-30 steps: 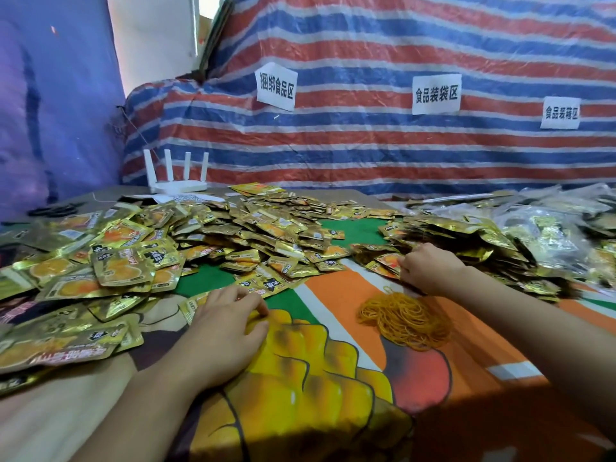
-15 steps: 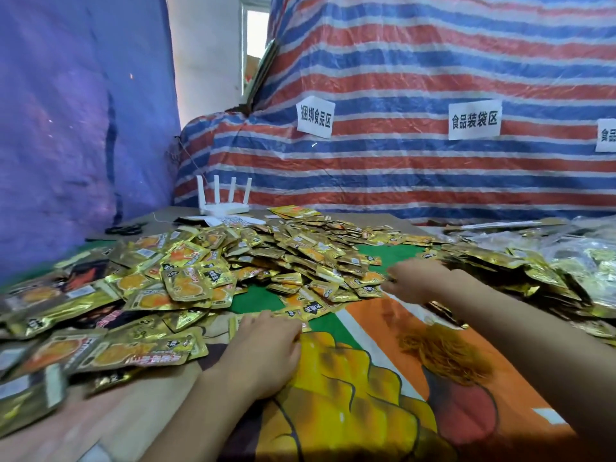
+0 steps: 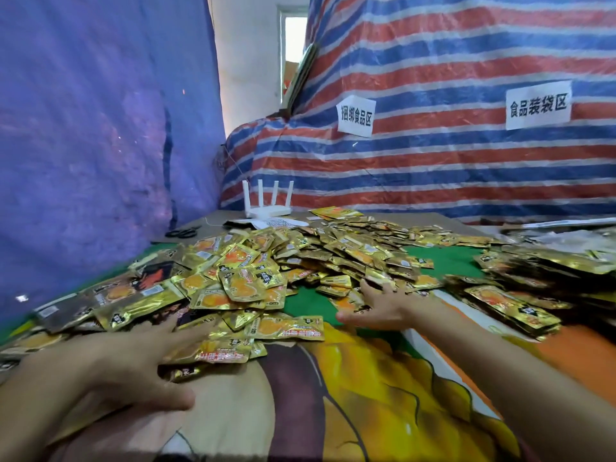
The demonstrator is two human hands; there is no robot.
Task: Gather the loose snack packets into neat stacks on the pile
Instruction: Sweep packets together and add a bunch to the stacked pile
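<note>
A wide heap of gold snack packets [image 3: 300, 258] with orange pictures covers the middle and left of the printed tablecloth [image 3: 383, 395]. My left hand [image 3: 133, 361] lies flat at the heap's near left edge, fingers spread over the nearest loose packets [image 3: 213, 353]. My right hand [image 3: 376, 305] reaches into the heap's near middle, fingers straight and spread on packets there. A second row of stacked gold packets [image 3: 513, 305] lies to the right of my right forearm.
A white router [image 3: 268, 208] with upright antennas stands at the back of the table beside printed paper. Black scissors [image 3: 183, 232] lie at the back left. A striped tarpaulin with paper labels [image 3: 356, 116] closes the back; a purple sheet hangs on the left.
The view has swung left. My right hand left the right-hand row and now spreads on the middle heap. My left hand shifted left onto the near loose packets. The rubber bands are out of view.
</note>
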